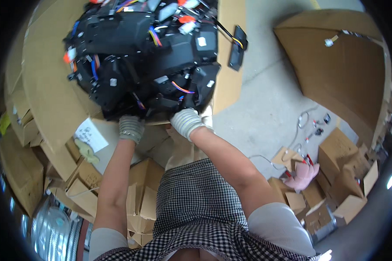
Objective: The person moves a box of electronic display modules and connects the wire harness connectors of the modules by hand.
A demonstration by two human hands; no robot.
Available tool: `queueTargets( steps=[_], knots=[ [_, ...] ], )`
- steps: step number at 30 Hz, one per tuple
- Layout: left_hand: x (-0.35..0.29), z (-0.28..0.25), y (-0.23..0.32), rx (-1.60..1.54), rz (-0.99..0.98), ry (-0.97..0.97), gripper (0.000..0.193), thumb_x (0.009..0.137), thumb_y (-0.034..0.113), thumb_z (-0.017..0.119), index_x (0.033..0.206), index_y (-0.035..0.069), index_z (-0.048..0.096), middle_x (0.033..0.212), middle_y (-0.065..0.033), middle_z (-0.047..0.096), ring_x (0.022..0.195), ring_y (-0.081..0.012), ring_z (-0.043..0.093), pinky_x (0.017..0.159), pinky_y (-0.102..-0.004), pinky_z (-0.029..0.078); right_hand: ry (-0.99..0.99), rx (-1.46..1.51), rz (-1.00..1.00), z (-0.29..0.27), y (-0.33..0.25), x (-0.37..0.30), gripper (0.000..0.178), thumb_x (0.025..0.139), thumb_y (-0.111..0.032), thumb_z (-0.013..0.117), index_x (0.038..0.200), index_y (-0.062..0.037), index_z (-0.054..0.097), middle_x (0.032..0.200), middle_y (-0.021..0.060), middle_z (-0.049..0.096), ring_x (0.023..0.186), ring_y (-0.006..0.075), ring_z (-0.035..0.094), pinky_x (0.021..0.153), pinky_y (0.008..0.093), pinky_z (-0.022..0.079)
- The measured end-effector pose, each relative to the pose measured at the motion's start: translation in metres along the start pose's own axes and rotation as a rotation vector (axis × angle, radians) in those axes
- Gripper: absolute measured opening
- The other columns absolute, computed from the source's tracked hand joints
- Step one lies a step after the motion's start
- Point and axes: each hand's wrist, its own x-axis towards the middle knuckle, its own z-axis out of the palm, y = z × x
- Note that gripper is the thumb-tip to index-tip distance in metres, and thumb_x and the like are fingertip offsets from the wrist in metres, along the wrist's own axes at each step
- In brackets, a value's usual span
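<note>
A large cardboard box (231, 89) in front of me is heaped with black plastic housings (117, 32), with coloured wires and white connectors among them. Both my hands wear grey striped gloves. At the near edge of the heap, my left hand (132, 127) reaches in beside a black part, its fingers hidden against the dark plastic. To its right, my right hand (187, 121) touches the heap below a black housing (204, 78) with an orange and purple wire bundle (183, 88). Its fingertips blend into the black parts, so their grip cannot be made out.
A small black part (237, 52) hangs by a cable over the box's right flap. An open cardboard box (335, 56) stands at the far right. Smaller cartons (339, 150), a pink object (302, 175) and cables lie on the floor. At lower left are cartons (85, 182) and clear-wrapped rolls (52, 228).
</note>
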Motion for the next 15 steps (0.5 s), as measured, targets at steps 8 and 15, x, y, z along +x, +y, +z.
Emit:
queueTargets(
  steps=[8,15],
  knots=[
    [0.001,0.012,0.0,-0.052,0.071,0.047,0.033,0.075,0.027,0.056,0.104,0.012,0.063,0.099,-0.0142,0.064,0.093,-0.0306,0.06,0.08,-0.0418,0.047,0.018,0.021,0.191,-0.001,-0.009,-0.001,0.02,0.079,-0.011,0.054,0.09,-0.0088,0.07,0.093,0.0124,0.068,0.089,0.029,0.065,0.073,0.0422,0.051],
    [0.011,0.024,0.002,-0.021,-0.015,0.087,0.035,0.075,0.027,0.059,0.107,0.015,0.061,0.105,-0.0132,0.062,0.095,-0.0303,0.06,0.082,-0.0419,0.047,0.05,0.058,0.171,-0.006,-0.01,-0.007,0.023,0.082,-0.011,0.051,0.096,-0.0101,0.07,0.101,0.0096,0.067,0.096,0.0267,0.064,0.077,0.0416,0.05]
  ],
)
